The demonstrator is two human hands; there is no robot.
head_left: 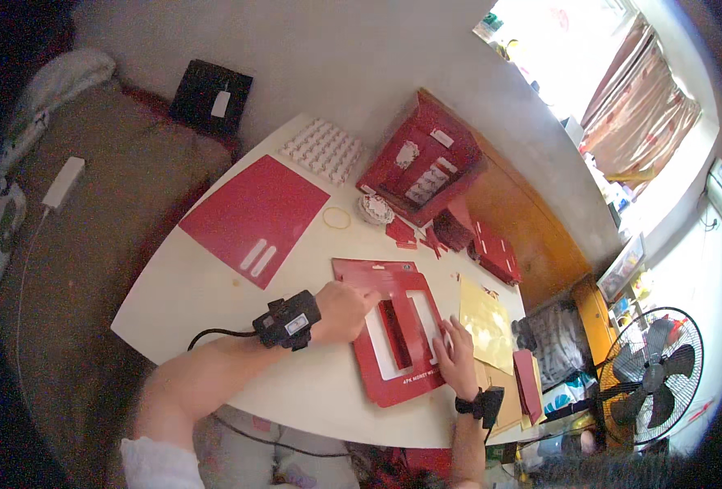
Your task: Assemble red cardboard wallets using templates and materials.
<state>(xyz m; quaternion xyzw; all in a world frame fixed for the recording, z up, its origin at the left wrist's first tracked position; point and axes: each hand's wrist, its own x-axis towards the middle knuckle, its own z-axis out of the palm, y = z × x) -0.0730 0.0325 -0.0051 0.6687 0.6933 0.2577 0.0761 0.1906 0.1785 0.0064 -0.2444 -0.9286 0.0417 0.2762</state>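
A red cardboard packaging card (367, 355) with window cut-outs lies on the white table in front of me. A narrow dark red strip (395, 334) sits in its left window. My left hand (345, 313) is over the card's upper left side, fingers curled and pressed together; whatever is between them is hidden. At the card's right edge, my right hand (456, 355) rests with its fingers stretched out and apart. Both wrists wear black strapped devices.
A large red sheet (255, 213) covers the table's left part. Behind are a white tray of small pieces (322, 151), a rubber band (336, 218), patterned round papers (375, 209) and an open red box (422, 163). Yellow sheets (486, 322) lie right; a fan (653, 375) stands beyond.
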